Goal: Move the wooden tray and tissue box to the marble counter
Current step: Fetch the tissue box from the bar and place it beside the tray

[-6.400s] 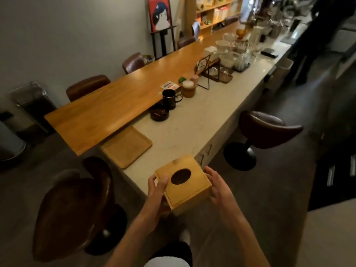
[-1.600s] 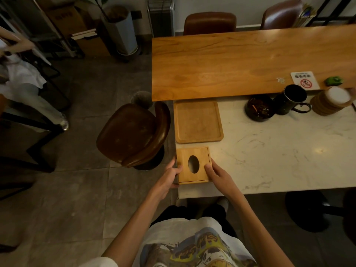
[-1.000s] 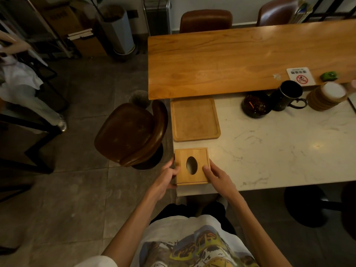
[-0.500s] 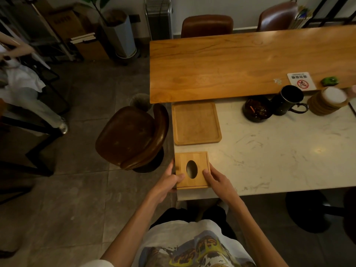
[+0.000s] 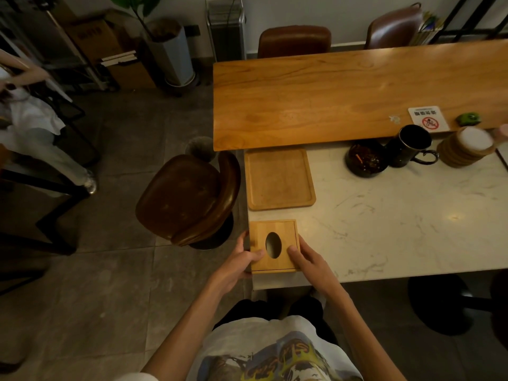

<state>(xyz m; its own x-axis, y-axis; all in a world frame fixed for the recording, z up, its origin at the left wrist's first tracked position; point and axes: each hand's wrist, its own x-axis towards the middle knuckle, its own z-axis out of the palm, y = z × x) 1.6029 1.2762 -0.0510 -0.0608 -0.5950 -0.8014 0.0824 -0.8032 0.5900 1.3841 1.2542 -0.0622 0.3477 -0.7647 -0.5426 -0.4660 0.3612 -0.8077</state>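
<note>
A square wooden tissue box (image 5: 277,231) with an oval hole in its top stands at the near left corner of the white marble counter (image 5: 398,215). My left hand (image 5: 238,264) grips its left side, thumb lying on the lid. My right hand (image 5: 309,258) holds its right side, thumb on the lid too. The flat wooden tray (image 5: 279,179) lies on the marble just beyond the box, against the edge of the raised wooden table (image 5: 343,92). A narrow gap separates box and tray.
A brown leather stool (image 5: 189,199) stands left of the counter corner. On the marble at the back right sit a dark bowl (image 5: 365,160), a black mug (image 5: 412,145) and a stack of wooden coasters (image 5: 466,147). A person stands at far left (image 5: 33,125).
The box came down from in front of me onto the counter corner and has stayed there. Over the last second only my thumbs shifted further onto the lid.
</note>
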